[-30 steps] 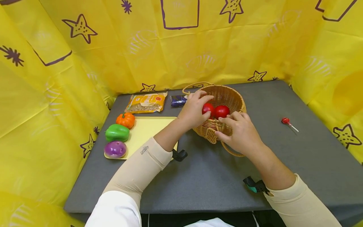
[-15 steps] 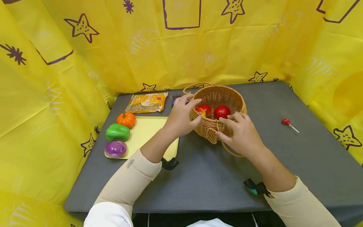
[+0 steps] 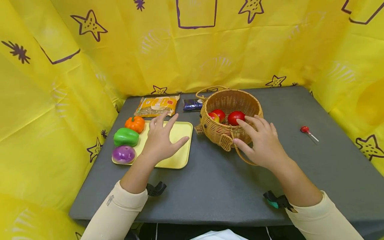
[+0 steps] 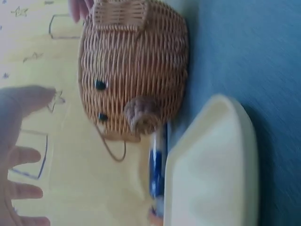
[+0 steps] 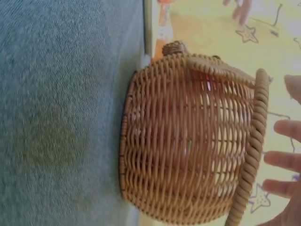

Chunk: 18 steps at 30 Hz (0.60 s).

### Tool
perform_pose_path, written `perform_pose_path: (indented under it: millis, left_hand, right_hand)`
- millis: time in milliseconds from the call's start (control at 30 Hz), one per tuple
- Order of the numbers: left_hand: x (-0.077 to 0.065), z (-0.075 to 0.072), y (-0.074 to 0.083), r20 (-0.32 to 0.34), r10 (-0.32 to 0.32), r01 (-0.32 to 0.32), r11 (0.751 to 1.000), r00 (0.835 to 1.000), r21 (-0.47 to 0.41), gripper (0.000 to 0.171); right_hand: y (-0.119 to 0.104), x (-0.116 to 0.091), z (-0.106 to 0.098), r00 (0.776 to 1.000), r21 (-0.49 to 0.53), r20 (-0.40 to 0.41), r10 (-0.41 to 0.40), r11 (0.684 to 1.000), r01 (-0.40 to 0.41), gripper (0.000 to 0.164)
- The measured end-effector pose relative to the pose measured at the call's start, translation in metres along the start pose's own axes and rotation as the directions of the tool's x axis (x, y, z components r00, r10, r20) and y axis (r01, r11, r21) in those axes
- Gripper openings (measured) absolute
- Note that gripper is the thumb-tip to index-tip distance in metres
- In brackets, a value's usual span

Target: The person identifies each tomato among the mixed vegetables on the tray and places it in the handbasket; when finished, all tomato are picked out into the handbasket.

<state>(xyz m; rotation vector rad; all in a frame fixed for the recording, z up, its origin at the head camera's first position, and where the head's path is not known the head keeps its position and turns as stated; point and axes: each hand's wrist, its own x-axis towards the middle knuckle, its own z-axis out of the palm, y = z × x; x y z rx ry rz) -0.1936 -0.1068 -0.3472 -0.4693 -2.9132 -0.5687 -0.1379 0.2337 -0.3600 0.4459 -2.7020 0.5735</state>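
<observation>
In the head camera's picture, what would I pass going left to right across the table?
Green pepper → left hand over the yellow tray → wicker basket → right hand → red lollipop.

- Blue packet (image 3: 193, 104): right end hidden behind basket (image 3: 216, 131), print too small to read.
- Apple (image 3: 213, 116): lower part hidden by near basket wall.
- Left wrist view: blurred, tray (image 4: 211, 165) cut off at bottom edge.
</observation>
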Motion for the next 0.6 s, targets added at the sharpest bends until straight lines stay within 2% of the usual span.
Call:
perform_pose_path:
  millis: [100, 267, 400, 600]
  left_hand:
    - [-0.011, -0.004, -0.011, -0.022, 0.004, -0.003, 0.999, 1.0, 0.034, 0.091]
    - [-0.025, -0.01, -0.023, -0.019, -0.011, 0.012, 0.998, 1.0, 0.069, 0.096]
    - [-0.031, -0.012, -0.026, -0.021, -0.007, 0.008, 0.998, 1.0, 0.067, 0.096]
    - [-0.033, -0.011, -0.026, -0.043, -0.002, 0.005, 0.998, 0.999, 0.066, 0.094]
  right_hand:
    - [0.002, -0.003, -0.008, 0.997, -0.008, 0.042, 0.064, 0.998, -0.064, 0.07]
    - [0.005, -0.007, -0.017, 0.987, -0.052, 0.073, 0.14, 0.989, -0.137, 0.081]
    - [0.007, -0.008, -0.019, 0.984, -0.074, 0.079, 0.162, 0.985, -0.156, 0.087]
    - [0.007, -0.009, -0.017, 0.983, -0.081, 0.079, 0.165, 0.984, -0.159, 0.088]
